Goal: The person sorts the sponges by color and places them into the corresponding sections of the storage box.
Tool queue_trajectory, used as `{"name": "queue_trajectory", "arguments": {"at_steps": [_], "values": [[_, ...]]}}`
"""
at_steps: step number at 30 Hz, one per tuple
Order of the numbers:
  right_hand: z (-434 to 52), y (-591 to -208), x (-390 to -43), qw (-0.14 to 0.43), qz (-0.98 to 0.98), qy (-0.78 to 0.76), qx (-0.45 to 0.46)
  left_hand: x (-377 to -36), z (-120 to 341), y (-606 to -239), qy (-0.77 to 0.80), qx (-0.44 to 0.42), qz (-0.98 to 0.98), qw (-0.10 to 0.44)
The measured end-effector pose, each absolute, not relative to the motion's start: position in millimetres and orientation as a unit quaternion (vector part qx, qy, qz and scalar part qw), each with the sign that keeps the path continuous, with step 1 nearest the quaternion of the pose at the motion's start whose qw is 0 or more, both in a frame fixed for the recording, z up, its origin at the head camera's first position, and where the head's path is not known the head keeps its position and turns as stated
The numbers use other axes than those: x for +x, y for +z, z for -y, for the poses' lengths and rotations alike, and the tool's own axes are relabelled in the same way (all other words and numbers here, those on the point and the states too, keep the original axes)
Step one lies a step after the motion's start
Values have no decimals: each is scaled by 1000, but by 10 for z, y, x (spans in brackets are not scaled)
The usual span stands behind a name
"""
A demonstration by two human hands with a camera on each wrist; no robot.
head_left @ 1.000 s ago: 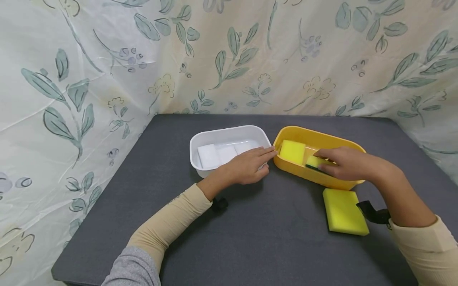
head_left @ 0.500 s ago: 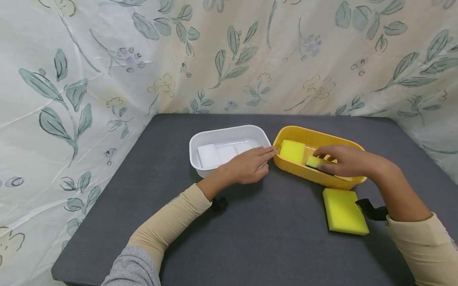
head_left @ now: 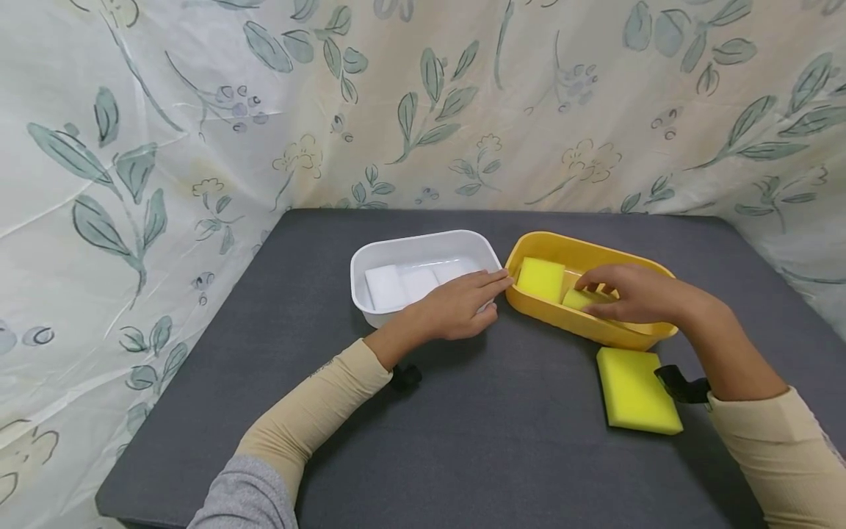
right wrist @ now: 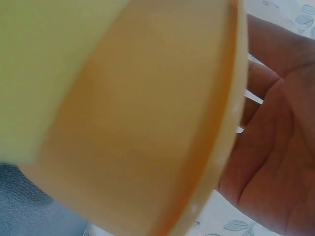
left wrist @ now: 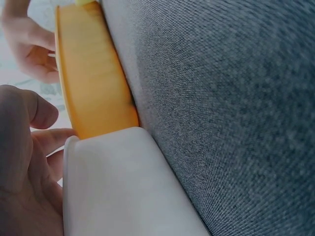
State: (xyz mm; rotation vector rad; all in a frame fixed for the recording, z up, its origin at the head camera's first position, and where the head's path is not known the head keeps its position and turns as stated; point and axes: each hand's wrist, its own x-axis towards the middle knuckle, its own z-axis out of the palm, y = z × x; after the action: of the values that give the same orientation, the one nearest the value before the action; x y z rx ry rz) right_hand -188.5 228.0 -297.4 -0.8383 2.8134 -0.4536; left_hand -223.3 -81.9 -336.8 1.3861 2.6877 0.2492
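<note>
Right hand (head_left: pixel 637 294) is down in the yellow tub (head_left: pixel 651 334), fingers curled w/ the tips on a small sponge (head_left: pixel 578 299) lying inside, right next to another yellow sponge (head_left: pixel 540 279). Can't tell if it's actually pinched or just touched. Left hand (head_left: pixel 459 305) rests on the white tub's (head_left: pixel 403 246) near-right edge, fingers mostly straight, tips by the yellow rim, holding nothing. White blocks (head_left: pixel 386 288) sit in that tub. Bigger yellow sponge (head_left: pixel 636 391) lies on the gray table (head_left: pixel 502 441) just in front of the yellow tub.
</note>
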Motion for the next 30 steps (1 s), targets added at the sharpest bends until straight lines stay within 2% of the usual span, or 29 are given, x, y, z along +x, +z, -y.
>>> {"name": "queue_trajectory", "arguments": {"at_steps": [18,30], "values": [[-2355,-3129,-1970,96,-937,-141,-306,-2192,806,-3380,85,447,-888,58],[-2347,-2958,-1763,105,-942,-149,-282,-2179,811,-3369,82,445,-890,56]]}}
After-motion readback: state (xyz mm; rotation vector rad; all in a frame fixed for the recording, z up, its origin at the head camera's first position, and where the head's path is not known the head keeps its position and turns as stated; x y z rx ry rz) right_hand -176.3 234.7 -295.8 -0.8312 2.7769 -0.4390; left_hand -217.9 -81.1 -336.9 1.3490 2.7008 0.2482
